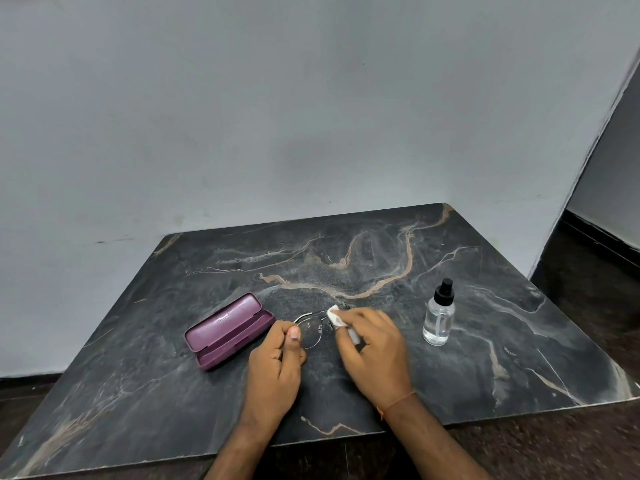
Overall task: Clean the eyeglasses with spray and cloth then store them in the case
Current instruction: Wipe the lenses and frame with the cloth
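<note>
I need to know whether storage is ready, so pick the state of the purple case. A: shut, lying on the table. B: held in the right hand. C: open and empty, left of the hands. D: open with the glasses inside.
C: the purple case lies open on the table with nothing inside, while the left hand holds the eyeglasses.

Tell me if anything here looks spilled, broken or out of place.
Nothing stands out. The spray bottle stands upright, the case lies open, and the left hand holds the glasses while the right hand wipes with the cloth.
</note>
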Demonstrator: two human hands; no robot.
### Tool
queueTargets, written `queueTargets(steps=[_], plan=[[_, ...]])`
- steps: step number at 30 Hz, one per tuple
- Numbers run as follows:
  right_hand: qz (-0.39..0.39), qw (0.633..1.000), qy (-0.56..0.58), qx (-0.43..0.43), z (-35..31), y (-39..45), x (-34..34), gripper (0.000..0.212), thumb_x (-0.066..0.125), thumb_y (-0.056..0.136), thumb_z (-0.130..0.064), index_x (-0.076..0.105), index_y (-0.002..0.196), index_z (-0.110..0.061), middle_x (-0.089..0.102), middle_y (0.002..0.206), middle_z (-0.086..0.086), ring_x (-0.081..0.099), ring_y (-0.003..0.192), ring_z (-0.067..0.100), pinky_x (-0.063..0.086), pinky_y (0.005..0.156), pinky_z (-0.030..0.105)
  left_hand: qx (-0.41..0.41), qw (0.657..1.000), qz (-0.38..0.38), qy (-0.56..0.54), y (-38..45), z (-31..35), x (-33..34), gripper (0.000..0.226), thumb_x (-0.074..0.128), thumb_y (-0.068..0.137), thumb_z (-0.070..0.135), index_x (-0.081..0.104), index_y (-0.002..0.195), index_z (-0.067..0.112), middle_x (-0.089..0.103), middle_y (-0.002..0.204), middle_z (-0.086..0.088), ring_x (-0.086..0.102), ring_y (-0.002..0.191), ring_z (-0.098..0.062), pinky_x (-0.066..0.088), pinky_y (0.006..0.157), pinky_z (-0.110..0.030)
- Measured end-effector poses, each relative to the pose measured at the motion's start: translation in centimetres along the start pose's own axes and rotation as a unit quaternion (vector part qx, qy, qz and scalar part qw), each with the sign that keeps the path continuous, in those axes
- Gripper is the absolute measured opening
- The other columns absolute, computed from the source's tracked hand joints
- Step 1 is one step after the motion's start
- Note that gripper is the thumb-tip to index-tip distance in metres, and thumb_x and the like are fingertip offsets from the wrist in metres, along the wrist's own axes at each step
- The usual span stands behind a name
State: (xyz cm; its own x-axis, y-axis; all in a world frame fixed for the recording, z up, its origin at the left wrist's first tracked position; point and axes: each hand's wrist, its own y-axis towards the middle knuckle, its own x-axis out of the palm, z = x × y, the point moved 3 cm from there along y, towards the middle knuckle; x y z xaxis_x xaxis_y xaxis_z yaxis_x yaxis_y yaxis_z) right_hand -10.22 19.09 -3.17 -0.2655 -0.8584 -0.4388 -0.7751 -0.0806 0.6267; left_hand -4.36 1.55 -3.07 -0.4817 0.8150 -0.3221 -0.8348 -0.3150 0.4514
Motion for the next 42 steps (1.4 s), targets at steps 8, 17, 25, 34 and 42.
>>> queueTargets(steps=[8, 17, 25, 34, 42], plan=[[-0.028, 0.999, 0.036, 0.025, 0.0, 0.1, -0.1, 0.023, 0.069, 0.094, -0.026, 0.081, 0.112, -0.031, 0.074, 0.103, -0.02, 0.067, 0.098, 0.004, 0.055, 0.084, 0.026, 0.003, 1.0, 0.01, -0.012, 0.0, 0.1, -0.1, 0.033, 0.044, 0.106, 0.051, 0.06, 0.087, 0.029, 0.06, 0.066, -0.003, 0.053, 0.057, -0.005, 0.043, 0.055, -0.026], [-0.032, 0.972, 0.177, 0.152, 1.2, 0.3, 0.0, 0.015, 0.079, 0.083, -0.015, 0.083, 0.085, -0.03, 0.079, 0.087, -0.013, 0.074, 0.086, 0.009, 0.058, 0.077, 0.031, -0.03, 0.996, 0.078, -0.042, 0.2, -0.6, -0.6, 0.035, 0.042, 0.108, 0.05, 0.056, 0.09, 0.025, 0.048, 0.062, 0.012, 0.042, 0.057, -0.009, 0.037, 0.055, -0.033], [-0.04, 0.866, 0.39, 0.31, 2.1, 1.0, -0.7, 0.02, 0.074, 0.094, 0.0, 0.085, 0.094, -0.016, 0.083, 0.09, 0.003, 0.072, 0.083, 0.011, 0.057, 0.073, 0.023, -0.064, 0.99, -0.005, -0.127, 0.6, -0.4, -0.2, 0.033, 0.041, 0.11, 0.044, 0.054, 0.087, 0.024, 0.038, 0.066, 0.002, 0.031, 0.057, -0.015, 0.027, 0.047, -0.033], [-0.1, 0.76, 0.556, 0.321, 1.4, 1.1, -2.4, 0.032, 0.077, 0.087, -0.028, 0.083, 0.107, -0.004, 0.08, 0.103, 0.018, 0.077, 0.095, 0.024, 0.065, 0.08, 0.033, -0.076, 0.984, -0.076, -0.139, 0.6, -0.1, 0.3, 0.031, 0.041, 0.109, 0.043, 0.057, 0.086, 0.03, 0.037, 0.066, 0.004, 0.032, 0.056, -0.013, 0.029, 0.046, -0.033], [-0.157, 0.733, 0.572, 0.333, 1.7, 1.0, -2.1, 0.041, 0.07, 0.091, -0.028, 0.078, 0.117, 0.003, 0.076, 0.118, 0.029, 0.076, 0.105, 0.034, 0.063, 0.094, 0.048, -0.091, 0.981, -0.082, -0.152, 0.6, -0.1, 0.2, 0.032, 0.043, 0.108, 0.046, 0.056, 0.083, 0.031, 0.038, 0.066, 0.009, 0.032, 0.056, -0.01, 0.032, 0.047, -0.032]])
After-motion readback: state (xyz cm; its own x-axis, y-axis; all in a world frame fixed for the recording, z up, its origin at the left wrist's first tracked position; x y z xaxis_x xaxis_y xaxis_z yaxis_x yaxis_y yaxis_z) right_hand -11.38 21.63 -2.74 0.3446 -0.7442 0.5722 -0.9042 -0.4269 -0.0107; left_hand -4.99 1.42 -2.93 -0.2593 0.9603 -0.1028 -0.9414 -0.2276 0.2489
